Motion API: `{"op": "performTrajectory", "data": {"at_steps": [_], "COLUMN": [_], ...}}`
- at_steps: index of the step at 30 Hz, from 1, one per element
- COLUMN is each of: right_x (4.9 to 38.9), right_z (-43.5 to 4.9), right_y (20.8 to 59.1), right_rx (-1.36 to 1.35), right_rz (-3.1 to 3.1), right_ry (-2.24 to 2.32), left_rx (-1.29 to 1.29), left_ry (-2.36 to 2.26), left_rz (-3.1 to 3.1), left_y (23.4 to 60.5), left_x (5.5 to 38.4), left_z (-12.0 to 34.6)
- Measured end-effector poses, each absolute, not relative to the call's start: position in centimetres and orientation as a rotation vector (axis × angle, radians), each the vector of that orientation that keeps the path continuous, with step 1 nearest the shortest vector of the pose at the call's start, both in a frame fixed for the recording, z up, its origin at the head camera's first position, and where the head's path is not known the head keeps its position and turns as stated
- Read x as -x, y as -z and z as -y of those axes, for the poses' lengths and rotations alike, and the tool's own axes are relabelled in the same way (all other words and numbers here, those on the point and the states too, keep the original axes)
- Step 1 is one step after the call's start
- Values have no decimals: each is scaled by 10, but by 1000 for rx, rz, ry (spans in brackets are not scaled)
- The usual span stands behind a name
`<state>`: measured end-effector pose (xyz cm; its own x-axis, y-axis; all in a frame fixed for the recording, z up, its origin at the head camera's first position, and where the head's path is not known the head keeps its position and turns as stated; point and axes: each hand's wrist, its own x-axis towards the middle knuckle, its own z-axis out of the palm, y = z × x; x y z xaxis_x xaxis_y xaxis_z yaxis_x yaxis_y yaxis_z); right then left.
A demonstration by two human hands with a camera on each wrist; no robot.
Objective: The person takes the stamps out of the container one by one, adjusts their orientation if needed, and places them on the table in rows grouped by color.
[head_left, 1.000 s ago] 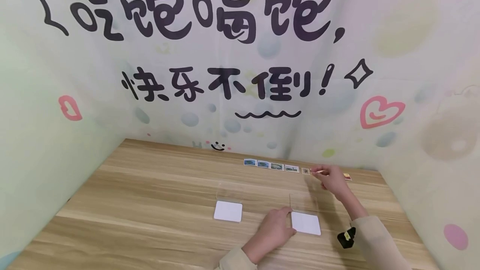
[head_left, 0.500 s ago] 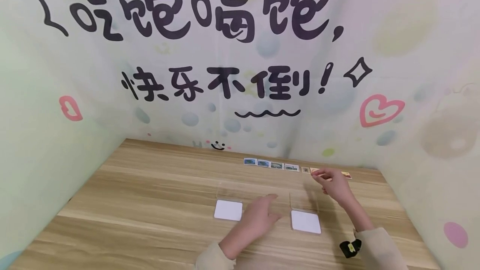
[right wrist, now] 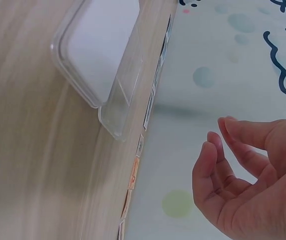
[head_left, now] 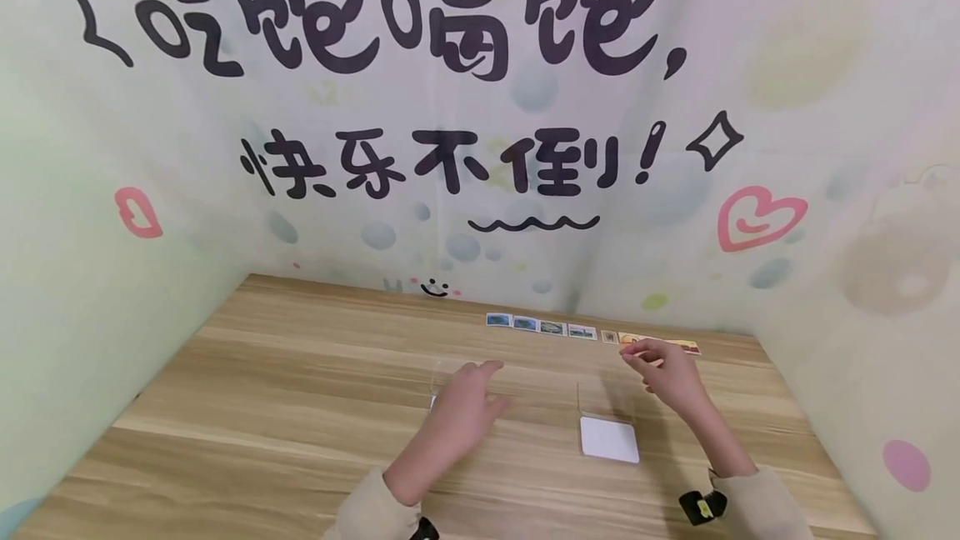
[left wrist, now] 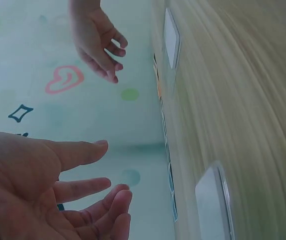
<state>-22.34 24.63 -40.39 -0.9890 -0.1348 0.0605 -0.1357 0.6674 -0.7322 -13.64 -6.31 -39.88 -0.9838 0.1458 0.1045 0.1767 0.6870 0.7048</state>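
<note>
My left hand (head_left: 459,407) hovers over the left clear plastic case (left wrist: 213,202), fingers spread and holding nothing. It covers most of that case in the head view. To the right lies a second clear case (head_left: 609,440) with a white insert, its transparent lid folded back flat toward the wall. My right hand (head_left: 666,373) is raised beyond this case, in front of the stamps. Its fingers are loosely bent, with thumb and index tips close together and nothing visible between them in the right wrist view. Small blue and green stamps (head_left: 552,328) form a row at the back.
Orange and red stamps (head_left: 682,346) continue the row at right, partly behind the right hand. A printed cloth wall (head_left: 375,232) rises directly behind the wooden table (head_left: 262,373). Black wrist devices (head_left: 702,508) sit at both cuffs.
My left hand has left the right case's edge and moved left over the other case. The right hand stays almost in place, and more of the orange stamps now shows.
</note>
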Motion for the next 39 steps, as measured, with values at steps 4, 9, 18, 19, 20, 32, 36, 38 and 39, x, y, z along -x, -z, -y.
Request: {"op": "performTrajectory", "data": {"at_steps": [4, 9, 18, 19, 20, 32, 36, 38, 39], "right_x": [219, 213, 202, 201, 201, 189, 183, 180, 179], "right_z": [-248, -249, -243, -243, -242, -236, -233, -231, -231], "right_y": [403, 404, 402, 402, 403, 403, 404, 405, 406], "right_rx": [-258, -261, -247, -256, -262, -281, -345, -373, -383], "right_rz": [2863, 2852, 2865, 2864, 2863, 2890, 2901, 2900, 2898], "right_ry": [-1225, -1192, -1048, -1035, -1030, -976, -878, -827, -803], "left_rx": [265, 285, 326, 324, 320, 363, 392, 402, 405], "left_ry": [1178, 1061, 942, 933, 926, 771, 729, 718, 713], "left_rz": [2814, 2803, 2787, 2786, 2784, 2752, 2723, 2719, 2722], "left_y": [399, 401, 400, 400, 400, 402, 405, 405, 405], "left_x": [135, 135, 133, 132, 132, 133, 133, 133, 132], "left_z": [71, 79, 89, 91, 92, 111, 117, 120, 121]}}
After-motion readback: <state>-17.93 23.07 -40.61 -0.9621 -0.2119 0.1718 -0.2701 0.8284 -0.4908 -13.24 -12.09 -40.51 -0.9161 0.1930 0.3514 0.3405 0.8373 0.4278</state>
